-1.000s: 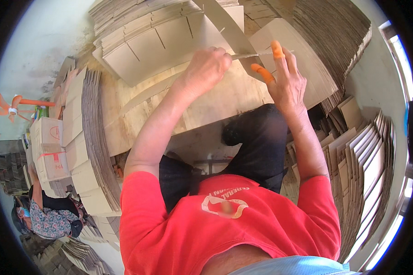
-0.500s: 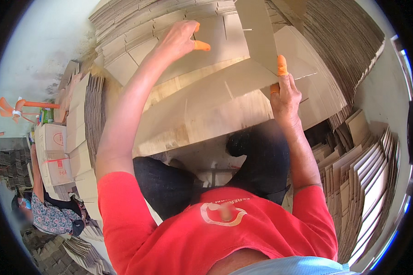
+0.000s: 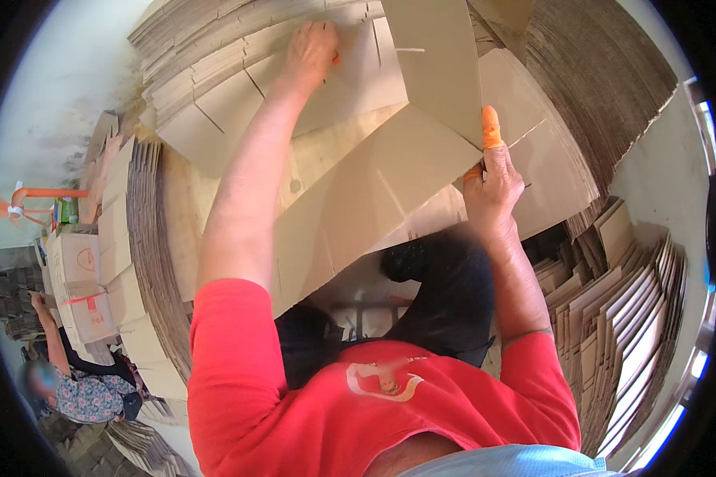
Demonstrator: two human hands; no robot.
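Note:
My right hand (image 3: 493,187), with orange covers on its thumb and a finger, is closed on the corner of a folded brown cardboard sheet (image 3: 366,195). One part of that sheet slants down toward my lap. Its upper panel (image 3: 437,56) rises past the top of the view and has a short slit. My left hand (image 3: 314,52) is over a stack of slotted cardboard sheets (image 3: 215,99) at the far left. Its fingers are curled down onto the top one, and what they pinch, if anything, is hidden. A bit of orange shows at its thumb.
Another pile of cardboard (image 3: 553,147) lies beyond my right hand, with a tall stack (image 3: 601,87) behind it. Upright sheets (image 3: 612,318) lean at the right. At the left are more stacked sheets (image 3: 155,230), a carton (image 3: 75,258), an orange fan (image 3: 16,203) and a person (image 3: 95,393).
My left hand has moved slightly up and left, and its spread thumb and finger have curled in. The cardboard in my right hand has swung, its lower end now nearer my lap.

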